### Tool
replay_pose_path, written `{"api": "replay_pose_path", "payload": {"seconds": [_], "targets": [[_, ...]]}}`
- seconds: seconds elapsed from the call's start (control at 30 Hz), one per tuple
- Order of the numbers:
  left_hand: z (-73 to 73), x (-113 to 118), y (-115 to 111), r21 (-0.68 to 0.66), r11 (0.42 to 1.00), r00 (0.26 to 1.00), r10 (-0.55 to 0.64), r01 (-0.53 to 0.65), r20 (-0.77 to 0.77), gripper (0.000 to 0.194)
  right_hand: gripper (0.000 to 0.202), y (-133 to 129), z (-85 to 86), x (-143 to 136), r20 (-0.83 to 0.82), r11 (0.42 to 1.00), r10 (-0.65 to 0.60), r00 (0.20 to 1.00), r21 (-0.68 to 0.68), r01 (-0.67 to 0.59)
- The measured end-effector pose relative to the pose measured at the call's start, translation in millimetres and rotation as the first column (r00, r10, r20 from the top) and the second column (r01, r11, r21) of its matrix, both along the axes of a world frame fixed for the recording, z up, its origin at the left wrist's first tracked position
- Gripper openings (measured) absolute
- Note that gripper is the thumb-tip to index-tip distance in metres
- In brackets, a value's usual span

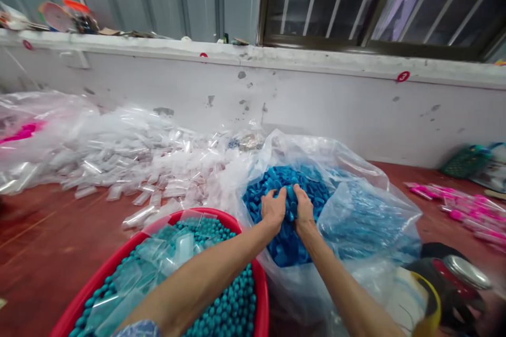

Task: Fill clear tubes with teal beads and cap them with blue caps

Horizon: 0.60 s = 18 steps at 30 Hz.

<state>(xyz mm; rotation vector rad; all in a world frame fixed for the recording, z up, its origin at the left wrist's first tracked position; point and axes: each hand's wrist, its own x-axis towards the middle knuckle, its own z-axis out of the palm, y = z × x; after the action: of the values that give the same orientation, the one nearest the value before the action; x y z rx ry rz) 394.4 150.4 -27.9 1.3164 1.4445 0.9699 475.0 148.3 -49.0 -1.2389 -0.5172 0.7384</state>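
Note:
A large see-through plastic bag [356, 160] lies open on the red surface, filled with small glossy blue plastic pieces [286, 253]. Both of my hands reach into its mouth. My left hand [273, 206] and my right hand [303, 205] face each other with fingers curled, gathering a clump of the blue pieces between them. Some fingertips are hidden among the pieces. Below my left forearm stands a red tub [263, 295] holding many round teal beads [237, 303]. Several see-through plastic sleeves [134, 274] rest on top of the beads.
See-through plastic tubes [154, 189] are heaped along the left and back. Pink tube-like items [470, 213] lie at right. A dark object with a shiny metal top [466, 272] sits at lower right. A white wall [336, 100] rises behind, below a barred window [356, 0].

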Motion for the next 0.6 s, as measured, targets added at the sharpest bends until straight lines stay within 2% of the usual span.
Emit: {"api": "replay_pose_path", "payload": {"seconds": [0.13,0.33,0.43,0.6], "targets": [[12.6,-17,-20,0.081,0.995,0.998,0.058,-0.058,0.005,0.054,0.038,-18,13.5,-21,0.042,0.998,-0.020,0.999,0.059,0.018],[17.3,-60,-47,0.165,0.984,0.994,0.059,-0.074,0.095,0.041,0.038,-44,20.6,-64,0.119,0.988,0.052,0.992,0.137,-0.068],[19.0,-75,-56,0.194,0.980,0.988,0.015,-0.045,0.156,0.036,0.035,-54,27.3,-76,0.272,0.973,0.085,0.959,0.184,-0.138],[22.3,-95,-67,0.206,0.978,0.980,-0.040,-0.001,0.195,0.033,0.024,-65,36.6,-80,0.560,0.935,0.086,0.824,0.240,-0.261]]}}
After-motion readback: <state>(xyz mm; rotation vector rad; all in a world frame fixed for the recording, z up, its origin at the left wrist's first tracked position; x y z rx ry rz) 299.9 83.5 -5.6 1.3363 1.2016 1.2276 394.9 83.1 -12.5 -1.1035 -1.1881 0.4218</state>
